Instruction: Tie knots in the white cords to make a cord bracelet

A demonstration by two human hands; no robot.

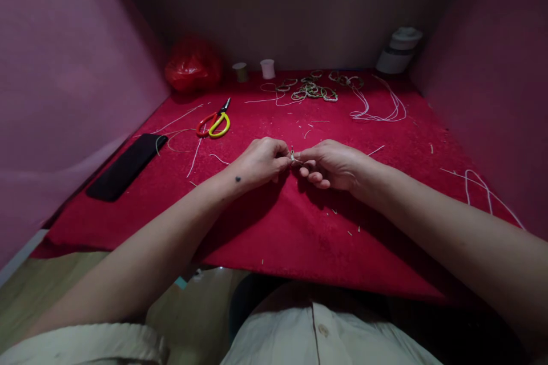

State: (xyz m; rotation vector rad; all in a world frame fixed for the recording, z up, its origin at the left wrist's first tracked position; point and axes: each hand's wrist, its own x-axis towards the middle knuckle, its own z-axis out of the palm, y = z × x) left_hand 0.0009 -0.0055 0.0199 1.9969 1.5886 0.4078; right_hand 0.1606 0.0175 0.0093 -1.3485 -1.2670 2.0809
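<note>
You're in a small handcraft booth: pink partition walls [64, 68] around a red felt-covered table [278, 228]. Across the upper middle lie beaded bracelets [314, 92], cut white cords [381, 111] and red-and-yellow-handled scissors [214, 124].

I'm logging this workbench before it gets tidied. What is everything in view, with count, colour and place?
cloth: one, red, covering the table
scissors: one pair, red and yellow handles, on the cloth left of centre
phone: one, black, near the cloth's left edge
bag: one, red plastic, back left corner
small cups: two, one tan and one white, back edge right of the bag
beaded loops: a pile, count unclear, pale and greenish, back centre
loose cords: several, white, back right, with more at the right edge
container: one, whitish, back right corner
small pale piece: one, centre, between the fingertips of both hands
left hand: one, bare, pinching the piece
right hand: one, bare, pinching the piece
</note>
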